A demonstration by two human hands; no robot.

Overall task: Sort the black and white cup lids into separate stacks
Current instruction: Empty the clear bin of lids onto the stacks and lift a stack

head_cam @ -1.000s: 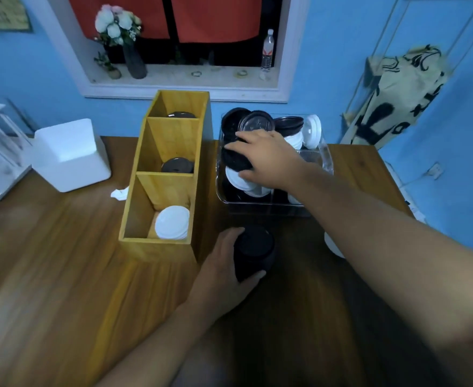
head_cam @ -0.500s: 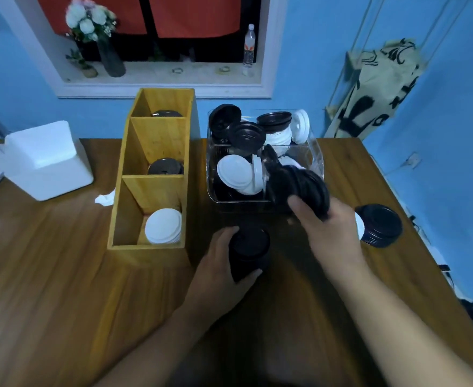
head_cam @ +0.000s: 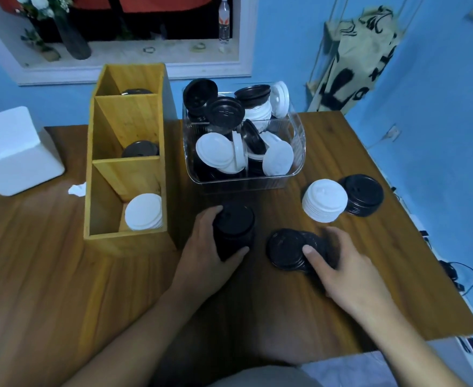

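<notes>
Head view: the left hand (head_cam: 206, 247) curls round a tall stack of black plastic cup lids (head_cam: 233, 229) standing on the brown wooden surface (head_cam: 48, 275), just in front of the clear plastic bin (head_cam: 299, 146) of mixed black and white lids. The right hand (head_cam: 344, 266) pinches a small fanned bunch of black lids (head_cam: 287, 248), thumb on top, low by the surface beside that stack. The lids look light, thin and slick, likely to slide apart. They are best held by the rims and squared up before stacking.
</notes>
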